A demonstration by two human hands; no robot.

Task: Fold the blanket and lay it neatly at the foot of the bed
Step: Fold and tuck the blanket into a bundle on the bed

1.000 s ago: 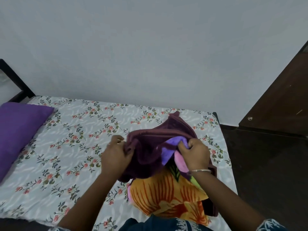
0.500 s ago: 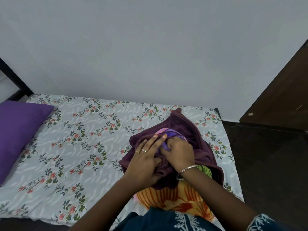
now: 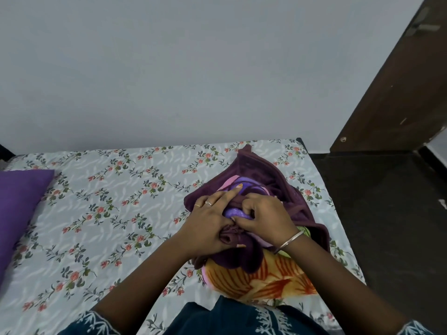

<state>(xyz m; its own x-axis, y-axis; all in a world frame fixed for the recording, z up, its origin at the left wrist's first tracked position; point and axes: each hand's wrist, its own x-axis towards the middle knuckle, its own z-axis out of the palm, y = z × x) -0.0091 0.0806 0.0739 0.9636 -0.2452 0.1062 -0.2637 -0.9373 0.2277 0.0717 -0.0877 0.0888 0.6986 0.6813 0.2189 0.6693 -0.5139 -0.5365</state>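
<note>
Both hands (image 3: pixel 212 228) (image 3: pixel 266 218) stay bunched, fingers seemingly pinching the blanket (image 3: pixel 261 180) on the floral bed (image 3: pixel 108 213).

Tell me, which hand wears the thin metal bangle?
The right hand: a thin metal bangle circles its wrist. The left hand has only finger rings.

**What I count here**

I see one blanket (image 3: pixel 261 180), bunched, under my two hands: left hand (image 3: pixel 208 226), right hand (image 3: pixel 268 213). One purple pillow (image 3: pixel 19 209). One floral bedsheet (image 3: pixel 108 213). Two rings (image 3: pixel 208 203) on my left hand, one bangle (image 3: pixel 289 243) on my right wrist.
</note>
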